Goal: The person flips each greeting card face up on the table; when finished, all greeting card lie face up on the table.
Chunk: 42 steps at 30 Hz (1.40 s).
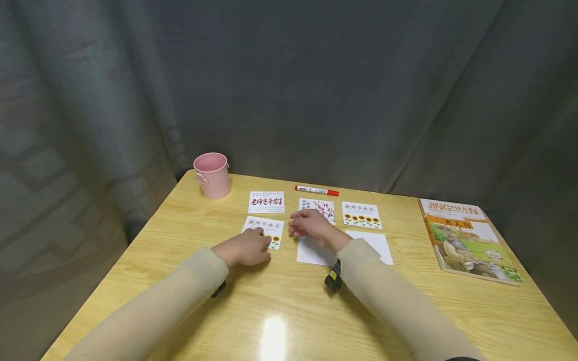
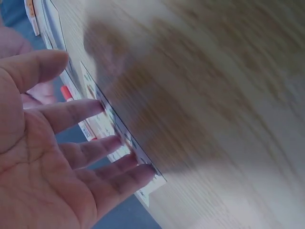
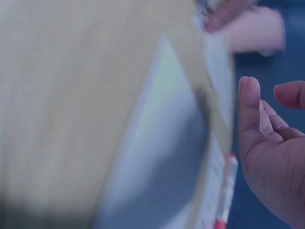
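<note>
My left hand (image 1: 247, 246) rests its fingertips on a white sunflower card (image 1: 266, 224) lying flat on the table. In the left wrist view the left hand's fingers (image 2: 78, 155) look spread and nearly straight, tips on the card. My right hand (image 1: 315, 228) hovers over blank white paper (image 1: 311, 253), fingers loosely bent and holding nothing. Whether this is one sheet or two is hidden by the right wrist. Partly behind the right hand lies a blossom card (image 1: 325, 209). Another sunflower card (image 1: 361, 213) is to its right, and a card with red lettering (image 1: 266, 202) to its left.
A pink bucket (image 1: 215, 180) stands at the table's back left corner. Along the back edge lies a red-capped marker (image 1: 316, 190). A magazine (image 1: 469, 240) sits at the right side. Dark curtain (image 1: 316, 90) hangs right behind the wooden table (image 1: 289, 291).
</note>
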{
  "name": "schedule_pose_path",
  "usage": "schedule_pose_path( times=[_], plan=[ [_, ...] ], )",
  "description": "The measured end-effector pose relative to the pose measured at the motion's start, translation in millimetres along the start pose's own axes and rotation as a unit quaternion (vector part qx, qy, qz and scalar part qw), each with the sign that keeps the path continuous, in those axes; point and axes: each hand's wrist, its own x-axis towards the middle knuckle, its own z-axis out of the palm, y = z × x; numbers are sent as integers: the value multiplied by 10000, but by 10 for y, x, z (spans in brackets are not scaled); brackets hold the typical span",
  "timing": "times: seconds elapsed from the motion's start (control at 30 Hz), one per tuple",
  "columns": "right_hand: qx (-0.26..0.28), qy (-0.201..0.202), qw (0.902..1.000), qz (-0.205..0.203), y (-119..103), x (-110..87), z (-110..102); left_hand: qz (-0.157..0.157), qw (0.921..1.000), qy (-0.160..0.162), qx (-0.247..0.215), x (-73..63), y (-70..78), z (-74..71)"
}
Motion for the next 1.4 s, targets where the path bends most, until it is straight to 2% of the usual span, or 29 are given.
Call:
schedule_pose_path(
  times=[0.2, 0.37, 0.47, 0.53, 0.63, 0.73, 0.83, 1.0, 1.1, 1.2, 1.4],
  plan=[
    [-165, 102, 9998, -47, -28, -253, -535, -78, 9998, 156, 17, 13, 1, 1],
    [-334, -28, 9994, -109, 150, -570, -935, -4, 9993, 323, -210, 32, -10, 3],
    [-205, -124, 9997, -39, 266, -729, -1060, 6, 9980, 585, -254, 36, 31, 4],
    [-123, -176, 9998, -27, 319, -792, -1094, 99, 9962, 837, -240, 45, 99, -1],
    [-23, -299, 9995, 17, 368, -839, -1101, 500, 9929, 1054, -220, 73, 293, -24],
    [24, -409, 9991, 97, 399, -865, -1082, 1058, 9899, 923, -205, 130, 528, -25],
    [44, -467, 9988, 125, 421, -879, -1053, 1304, 9894, 636, -79, 210, 703, 29],
    [75, -457, 9986, 254, 395, -872, -1008, 1173, 9911, 217, 583, 347, 814, 182],
    [57, -376, 9984, 413, 369, -855, -978, 1118, 9900, 153, 851, 384, 830, 235],
    [115, -225, 9985, 492, 362, -842, -953, 1056, 9918, 218, 679, 397, 835, 247],
    [720, 295, 9964, 344, 389, -821, -929, 890, 9944, 540, 167, 424, 828, 254]
  ],
)
